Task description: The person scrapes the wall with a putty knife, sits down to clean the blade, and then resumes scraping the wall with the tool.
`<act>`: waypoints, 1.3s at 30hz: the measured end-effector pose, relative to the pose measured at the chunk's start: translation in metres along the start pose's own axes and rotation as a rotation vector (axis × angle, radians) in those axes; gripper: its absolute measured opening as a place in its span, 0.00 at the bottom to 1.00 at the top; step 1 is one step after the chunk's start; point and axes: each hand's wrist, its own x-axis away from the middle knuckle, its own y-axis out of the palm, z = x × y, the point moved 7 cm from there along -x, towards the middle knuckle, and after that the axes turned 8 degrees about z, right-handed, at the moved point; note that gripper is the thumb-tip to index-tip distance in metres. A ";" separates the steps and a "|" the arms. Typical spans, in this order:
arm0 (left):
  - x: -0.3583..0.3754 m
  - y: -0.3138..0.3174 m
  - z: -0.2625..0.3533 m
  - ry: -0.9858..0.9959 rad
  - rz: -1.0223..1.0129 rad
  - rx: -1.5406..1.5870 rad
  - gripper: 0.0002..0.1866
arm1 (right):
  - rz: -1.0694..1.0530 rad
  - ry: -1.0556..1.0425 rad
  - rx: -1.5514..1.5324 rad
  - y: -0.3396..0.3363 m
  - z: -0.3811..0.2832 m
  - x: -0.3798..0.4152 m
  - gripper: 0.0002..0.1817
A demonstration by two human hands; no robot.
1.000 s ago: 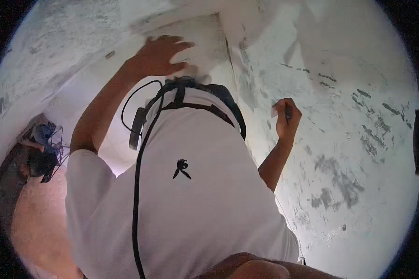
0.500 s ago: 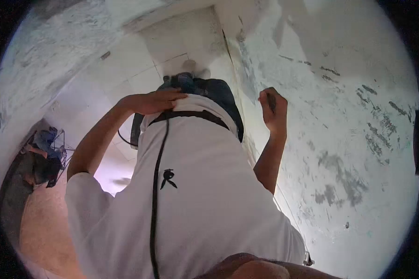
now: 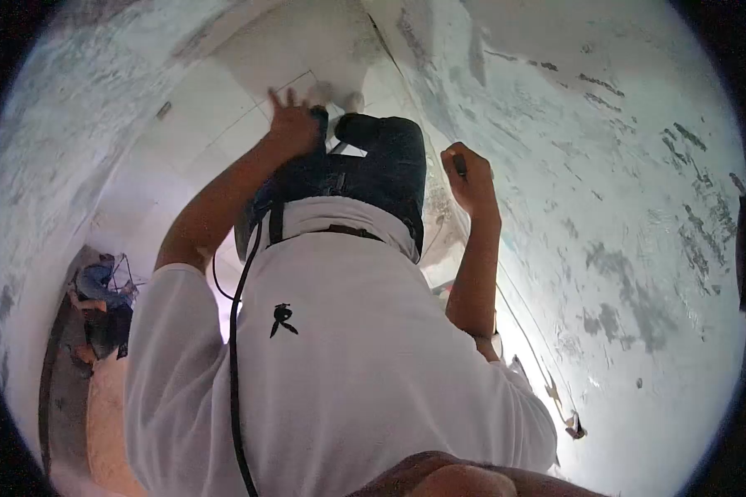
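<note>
My left hand reaches out over the knee of my dark jeans, fingers spread and nothing in them. To the right, my right hand is raised beside the wall, its fingers closed around a small dark object. Only the end of that object shows at the top of the fist, so I cannot tell its kind. A black cord runs down my white T-shirt past the belt.
A patchy grey-white wall rises close on the right, and another wall stands at the left. Pale floor tiles lie ahead. At the far left, another person is seated. A thin cable runs along the right wall.
My left hand has left the shirt hem at my waist and moved forward, its fingers now spread. My knees show farther forward. The right hand stays closed near the wall, slightly farther left.
</note>
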 end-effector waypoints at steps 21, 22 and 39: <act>-0.038 -0.059 0.108 0.294 0.176 0.244 0.24 | 0.436 -0.078 -0.307 -0.091 -0.007 0.053 0.22; -0.027 -0.088 0.099 0.254 0.190 0.397 0.23 | 0.470 -0.105 -0.471 -0.103 -0.009 0.052 0.23; 0.114 -0.226 0.061 0.548 0.697 1.113 0.17 | 1.079 -1.199 -0.430 -0.250 -0.220 0.117 0.28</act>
